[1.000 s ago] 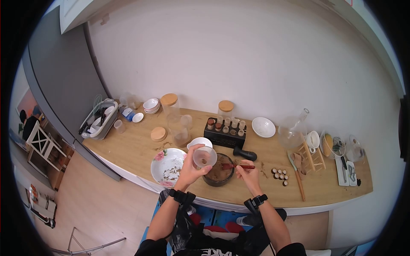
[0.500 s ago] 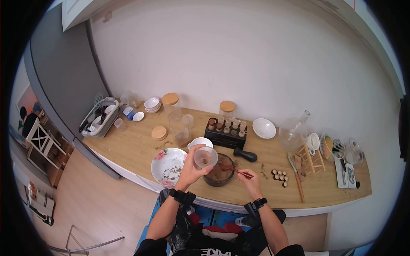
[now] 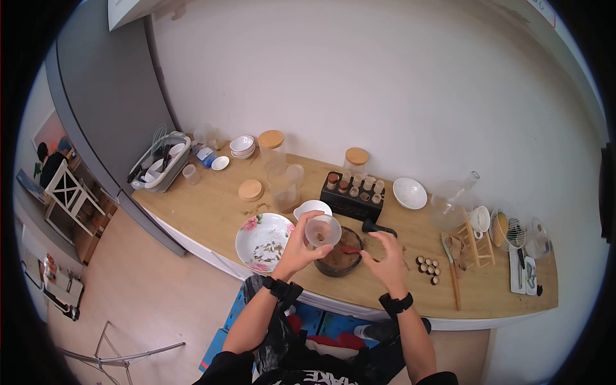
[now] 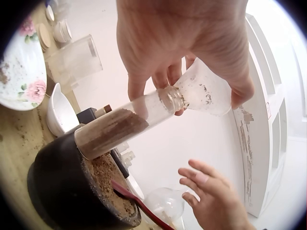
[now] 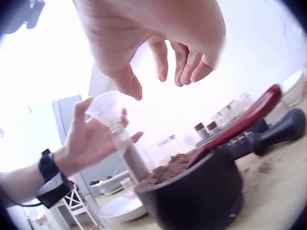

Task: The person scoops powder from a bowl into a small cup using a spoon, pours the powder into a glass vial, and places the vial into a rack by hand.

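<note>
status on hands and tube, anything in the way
Left hand holds glass tube and funnel. Right hand empty. Tube part-filled with brown powder. Possibly in the way: red spoon in mortar.

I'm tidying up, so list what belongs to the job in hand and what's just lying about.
Apparently in the job:
funnel
glass vial
black bowl
brown powder
red utensil

Apparently just lying about:
wooden-handled spatula
glass flask
dish basket
white cup
</note>
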Action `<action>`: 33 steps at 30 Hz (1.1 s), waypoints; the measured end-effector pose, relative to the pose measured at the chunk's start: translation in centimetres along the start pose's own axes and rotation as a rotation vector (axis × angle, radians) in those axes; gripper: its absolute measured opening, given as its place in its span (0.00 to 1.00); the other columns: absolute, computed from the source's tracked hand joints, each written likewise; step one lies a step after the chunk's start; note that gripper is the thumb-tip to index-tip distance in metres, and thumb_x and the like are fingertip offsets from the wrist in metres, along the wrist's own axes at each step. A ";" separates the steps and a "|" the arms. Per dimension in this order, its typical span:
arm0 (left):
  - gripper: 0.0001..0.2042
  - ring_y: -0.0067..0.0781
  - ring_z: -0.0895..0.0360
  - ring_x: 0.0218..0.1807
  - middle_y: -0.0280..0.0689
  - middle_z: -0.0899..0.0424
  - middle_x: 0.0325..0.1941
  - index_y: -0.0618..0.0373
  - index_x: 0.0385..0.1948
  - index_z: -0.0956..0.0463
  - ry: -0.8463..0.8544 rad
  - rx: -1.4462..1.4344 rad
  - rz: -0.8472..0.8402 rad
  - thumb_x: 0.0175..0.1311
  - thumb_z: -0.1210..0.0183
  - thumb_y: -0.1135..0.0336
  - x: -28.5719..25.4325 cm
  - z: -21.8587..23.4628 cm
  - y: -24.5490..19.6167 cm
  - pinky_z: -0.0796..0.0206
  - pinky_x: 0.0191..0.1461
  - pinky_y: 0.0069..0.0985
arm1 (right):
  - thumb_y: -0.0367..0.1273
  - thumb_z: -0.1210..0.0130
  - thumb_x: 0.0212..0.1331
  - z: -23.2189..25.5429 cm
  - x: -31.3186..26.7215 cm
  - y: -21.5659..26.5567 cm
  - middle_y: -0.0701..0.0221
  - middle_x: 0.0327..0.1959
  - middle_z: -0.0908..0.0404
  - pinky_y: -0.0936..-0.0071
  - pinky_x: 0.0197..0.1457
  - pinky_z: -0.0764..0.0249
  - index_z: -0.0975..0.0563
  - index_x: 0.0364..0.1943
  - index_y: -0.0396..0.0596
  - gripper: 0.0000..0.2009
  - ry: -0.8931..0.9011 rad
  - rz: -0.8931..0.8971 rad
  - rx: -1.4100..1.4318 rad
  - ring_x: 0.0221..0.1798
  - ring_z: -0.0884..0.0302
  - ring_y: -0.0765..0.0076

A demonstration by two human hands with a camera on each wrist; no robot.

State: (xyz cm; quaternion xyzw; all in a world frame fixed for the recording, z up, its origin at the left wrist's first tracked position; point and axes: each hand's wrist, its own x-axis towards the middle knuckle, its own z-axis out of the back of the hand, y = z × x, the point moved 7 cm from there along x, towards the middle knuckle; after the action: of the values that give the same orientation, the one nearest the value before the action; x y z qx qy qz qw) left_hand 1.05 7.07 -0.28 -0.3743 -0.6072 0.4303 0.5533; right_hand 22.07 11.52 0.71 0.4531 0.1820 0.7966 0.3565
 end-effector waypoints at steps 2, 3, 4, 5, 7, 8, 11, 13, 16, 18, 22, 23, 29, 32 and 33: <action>0.35 0.29 0.32 0.53 0.36 0.29 0.48 0.53 0.57 0.41 0.003 0.014 -0.008 0.44 0.31 0.64 0.1 0.0 -0.1 0.40 0.59 0.28 | 0.30 0.35 0.41 -2.4 0.3 1.8 0.63 0.42 0.24 0.71 0.42 0.27 0.25 0.45 0.41 0.22 0.049 -0.005 0.092 0.39 0.25 0.61; 0.35 0.29 0.31 0.53 0.37 0.28 0.48 0.54 0.57 0.41 0.005 -0.004 -0.012 0.45 0.32 0.66 0.1 0.0 -0.1 0.40 0.59 0.28 | 0.31 0.34 0.41 -4.3 0.3 1.9 0.63 0.39 0.24 0.71 0.41 0.28 0.25 0.44 0.41 0.22 0.125 -0.088 0.172 0.37 0.25 0.62; 0.34 0.30 0.30 0.53 0.37 0.27 0.47 0.54 0.57 0.40 0.007 -0.022 -0.016 0.45 0.32 0.67 0.0 0.0 -0.1 0.40 0.59 0.28 | 0.32 0.34 0.41 -6.0 0.1 1.9 0.63 0.37 0.24 0.71 0.39 0.28 0.25 0.44 0.41 0.22 0.202 -0.172 0.254 0.35 0.26 0.63; 0.34 0.30 0.30 0.53 0.37 0.27 0.47 0.54 0.57 0.40 0.004 -0.020 -0.019 0.45 0.32 0.67 0.0 0.1 -0.2 0.40 0.59 0.28 | 0.32 0.34 0.41 -6.9 0.1 2.2 0.63 0.37 0.24 0.71 0.39 0.28 0.25 0.44 0.41 0.22 0.203 -0.168 0.255 0.35 0.26 0.63; 0.34 0.30 0.30 0.52 0.38 0.27 0.48 0.55 0.57 0.40 0.009 0.016 -0.020 0.45 0.32 0.66 0.0 0.1 -0.3 0.39 0.59 0.28 | 0.33 0.34 0.42 -9.2 -0.3 1.6 0.64 0.30 0.24 0.71 0.35 0.29 0.25 0.44 0.41 0.22 0.293 -0.275 0.241 0.30 0.26 0.64; 0.34 0.30 0.30 0.52 0.38 0.27 0.48 0.55 0.57 0.40 0.004 0.016 -0.022 0.45 0.32 0.66 0.0 0.1 -0.4 0.39 0.59 0.28 | 0.32 0.35 0.45 -9.6 -0.2 1.9 0.64 0.26 0.24 0.71 0.32 0.30 0.25 0.45 0.40 0.21 0.259 -0.235 0.265 0.27 0.27 0.65; 0.36 0.30 0.32 0.55 0.38 0.30 0.50 0.55 0.57 0.41 -0.019 0.046 -0.011 0.43 0.31 0.65 -0.2 0.2 -0.5 0.41 0.60 0.29 | 0.30 0.37 0.47 -9.7 0.1 2.7 0.64 0.28 0.22 0.73 0.31 0.31 0.25 0.46 0.40 0.19 0.249 -0.238 0.317 0.26 0.27 0.69; 0.36 0.30 0.32 0.56 0.38 0.30 0.51 0.55 0.57 0.41 -0.049 -0.016 -0.020 0.44 0.31 0.65 -0.3 0.4 -0.3 0.40 0.60 0.28 | 0.29 0.38 0.48 -9.7 0.0 2.9 0.64 0.29 0.21 0.74 0.32 0.30 0.25 0.46 0.40 0.19 0.282 -0.258 0.304 0.26 0.27 0.71; 0.37 0.29 0.32 0.56 0.38 0.30 0.51 0.55 0.58 0.41 -0.023 0.087 0.000 0.44 0.30 0.64 -0.1 0.5 -0.5 0.40 0.60 0.28 | 0.28 0.38 0.49 -10.2 0.1 2.9 0.65 0.29 0.21 0.76 0.31 0.30 0.25 0.46 0.40 0.18 0.311 -0.253 0.317 0.26 0.26 0.74; 0.37 0.29 0.31 0.55 0.38 0.29 0.51 0.55 0.58 0.42 -0.075 0.021 -0.028 0.44 0.30 0.63 -0.1 1.0 -0.6 0.39 0.59 0.28 | 0.28 0.38 0.49 -10.1 0.3 3.1 0.67 0.26 0.22 0.78 0.30 0.31 0.26 0.46 0.40 0.18 0.325 -0.276 0.299 0.26 0.26 0.75; 0.37 0.30 0.28 0.52 0.38 0.25 0.48 0.55 0.58 0.42 -0.267 -0.198 -0.059 0.46 0.30 0.62 0.0 3.6 -0.1 0.37 0.57 0.27 | 0.28 0.39 0.50 -10.3 0.2 1.5 0.70 0.24 0.22 0.81 0.29 0.32 0.26 0.45 0.41 0.16 0.281 -0.273 0.310 0.25 0.28 0.79; 0.37 0.30 0.28 0.52 0.38 0.25 0.48 0.55 0.58 0.42 -0.270 -0.205 -0.060 0.46 0.30 0.62 -0.1 4.3 0.5 0.37 0.57 0.27 | 0.28 0.39 0.51 -10.0 0.2 0.9 0.71 0.26 0.22 0.82 0.29 0.33 0.26 0.44 0.41 0.15 0.258 -0.312 0.376 0.26 0.29 0.82; 0.37 0.39 0.23 0.46 0.48 0.22 0.43 0.61 0.54 0.39 -0.440 0.342 0.257 0.43 0.28 0.58 -2.5 11.6 9.3 0.32 0.50 0.33 | 0.23 0.43 0.56 -8.0 2.5 -1.3 0.72 0.37 0.22 0.87 0.35 0.31 0.29 0.46 0.38 0.13 0.193 -0.384 0.625 0.35 0.29 0.85; 0.38 0.49 0.23 0.47 0.53 0.22 0.43 0.63 0.53 0.38 -0.378 0.681 0.254 0.38 0.28 0.59 -3.6 12.7 11.1 0.32 0.51 0.36 | 0.23 0.45 0.57 -6.7 3.8 -1.5 0.69 0.42 0.21 0.81 0.45 0.28 0.32 0.50 0.39 0.16 0.185 -0.367 0.621 0.40 0.26 0.80; 0.38 0.49 0.23 0.47 0.53 0.22 0.43 0.63 0.53 0.38 -0.384 0.675 0.254 0.38 0.28 0.59 -4.0 13.1 11.6 0.32 0.51 0.36 | 0.23 0.45 0.57 -6.3 4.3 -1.6 0.69 0.42 0.21 0.81 0.45 0.28 0.32 0.50 0.39 0.16 0.192 -0.364 0.616 0.40 0.26 0.80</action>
State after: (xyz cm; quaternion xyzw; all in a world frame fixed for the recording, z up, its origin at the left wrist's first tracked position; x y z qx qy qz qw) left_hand -11.78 5.97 -12.74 -0.1567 -0.4732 0.7324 0.4639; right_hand 15.89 15.96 -0.97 0.4226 0.5234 0.6668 0.3208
